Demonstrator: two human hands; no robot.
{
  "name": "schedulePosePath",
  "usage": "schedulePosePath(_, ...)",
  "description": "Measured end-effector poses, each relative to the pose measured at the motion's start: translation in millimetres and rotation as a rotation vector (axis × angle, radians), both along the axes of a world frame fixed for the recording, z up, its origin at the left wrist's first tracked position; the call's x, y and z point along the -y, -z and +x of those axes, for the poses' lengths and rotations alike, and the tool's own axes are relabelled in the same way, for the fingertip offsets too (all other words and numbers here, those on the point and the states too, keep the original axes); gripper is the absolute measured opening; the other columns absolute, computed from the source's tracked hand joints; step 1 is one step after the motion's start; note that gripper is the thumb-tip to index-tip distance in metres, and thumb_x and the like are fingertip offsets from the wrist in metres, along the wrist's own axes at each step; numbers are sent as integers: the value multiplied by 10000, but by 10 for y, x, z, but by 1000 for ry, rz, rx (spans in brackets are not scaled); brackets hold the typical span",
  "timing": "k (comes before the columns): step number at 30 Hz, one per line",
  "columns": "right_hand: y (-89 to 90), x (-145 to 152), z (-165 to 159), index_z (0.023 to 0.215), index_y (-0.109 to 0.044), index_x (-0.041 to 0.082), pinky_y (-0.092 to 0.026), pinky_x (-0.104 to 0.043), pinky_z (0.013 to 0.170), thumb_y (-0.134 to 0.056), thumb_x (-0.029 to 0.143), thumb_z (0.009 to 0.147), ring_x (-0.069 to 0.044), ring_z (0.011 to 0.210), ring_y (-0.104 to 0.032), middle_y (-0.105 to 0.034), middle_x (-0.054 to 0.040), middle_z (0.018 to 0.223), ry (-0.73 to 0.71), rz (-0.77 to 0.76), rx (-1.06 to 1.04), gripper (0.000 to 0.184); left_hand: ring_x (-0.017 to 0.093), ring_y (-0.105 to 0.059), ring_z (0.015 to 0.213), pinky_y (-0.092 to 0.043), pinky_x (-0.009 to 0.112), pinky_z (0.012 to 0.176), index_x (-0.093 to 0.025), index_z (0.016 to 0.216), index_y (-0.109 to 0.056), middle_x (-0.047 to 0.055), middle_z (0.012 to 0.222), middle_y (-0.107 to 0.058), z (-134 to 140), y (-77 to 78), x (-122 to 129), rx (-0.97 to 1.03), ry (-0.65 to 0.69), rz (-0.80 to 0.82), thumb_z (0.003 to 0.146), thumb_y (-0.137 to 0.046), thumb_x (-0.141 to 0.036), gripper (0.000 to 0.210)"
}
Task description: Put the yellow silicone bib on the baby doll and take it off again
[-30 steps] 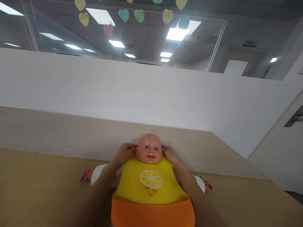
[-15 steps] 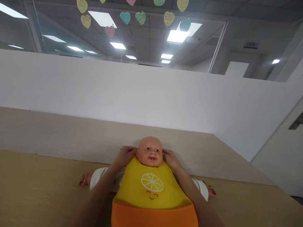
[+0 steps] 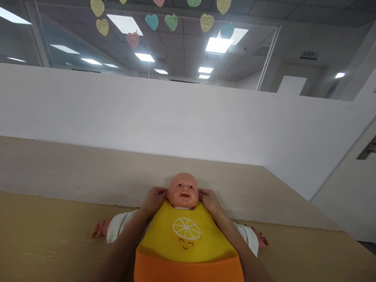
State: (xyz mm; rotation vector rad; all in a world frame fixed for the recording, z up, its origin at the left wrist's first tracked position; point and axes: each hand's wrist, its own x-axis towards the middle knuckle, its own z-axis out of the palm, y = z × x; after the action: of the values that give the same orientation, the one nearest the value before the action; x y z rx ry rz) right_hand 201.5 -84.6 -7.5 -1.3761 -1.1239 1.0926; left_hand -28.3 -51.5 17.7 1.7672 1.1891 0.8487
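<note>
Head view, doll: the doll (image 3: pixel 182 192) seems to lie face up on the bench (image 3: pixel 44 239), its head toward the wall (image 3: pixel 147 113) and its white-sleeved arms spread out to both sides.
Bib: the yellow and orange bib (image 3: pixel 187 250) covers the doll's chest, its neck edge just under the chin and its orange pocket toward the wearer of the camera.
Step in hand: judging by the pose, the bib's neck part is being worked around the doll's neck; any fastening there is hidden.
Next move calls for: probably fingers working by feel behind the neck, with the bib kept centred and the head steady.
Left hand: the left hand (image 3: pixel 154 199) is at the side of the doll's head, fingers bent inward, tips out of sight.
Right hand: the right hand (image 3: pixel 209 199) mirrors it on the other side.
Grip: whether either hand pinches the bib or only rests there, I cannot tell.
Forearms: the forearms (image 3: pixel 123 243) reach forward past the bib's sides, converging at the neck.
</note>
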Motion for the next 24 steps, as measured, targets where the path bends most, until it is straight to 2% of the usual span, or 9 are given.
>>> schedulePosePath(5, 13, -11, 11, 610, -721, 151, -449, -292, 675, -501, 246, 514, -196, 664, -591, -688, -38, 618, 7, 26, 95, 258, 238, -596, 756, -377, 278, 654, -137, 647, -698, 29, 660, -670, -8, 2, 11, -60, 2, -18, 635, -440, -417, 381)
schedulePosePath(9, 43, -14, 18, 645, -728, 139, -444, -278, 654, -493, 225, 521, -193, 656, -599, -692, -37, 624, 30, 15, 117, 279, 250, -607, 772, -387, 286, 656, -121, 693, -719, 39, 676, -688, -15, 32, -12, -89, 4, -25, 644, -434, -407, 407)
schedulePosePath(16, 57, -21, 42, 608, -701, 142, -429, -260, 608, -508, 203, 516, -175, 615, -579, -676, -33, 600, 73, 2, 175, 223, 243, -600, 755, -401, 282, 658, -136, 646, -716, 21, 611, -666, -10, 29, -21, -95, -17, -23, 641, -451, -379, 359)
schedulePosePath(21, 63, -28, 51, 649, -699, 141, -440, -267, 619, -518, 216, 522, -181, 622, -595, -678, -32, 603, 69, 13, 135, 233, 218, -586, 708, -372, 264, 616, -134, 605, -693, 9, 601, -646, 1, -22, 4, -62, -42, -6, 660, -446, -419, 382)
schedulePosePath(24, 68, -31, 49, 653, -697, 140, -441, -266, 616, -521, 223, 529, -185, 631, -607, -692, -41, 629, 78, 22, 126, 231, 229, -600, 729, -373, 263, 603, -121, 658, -723, 29, 642, -677, 11, -30, 3, -44, -64, -13, 658, -460, -427, 403)
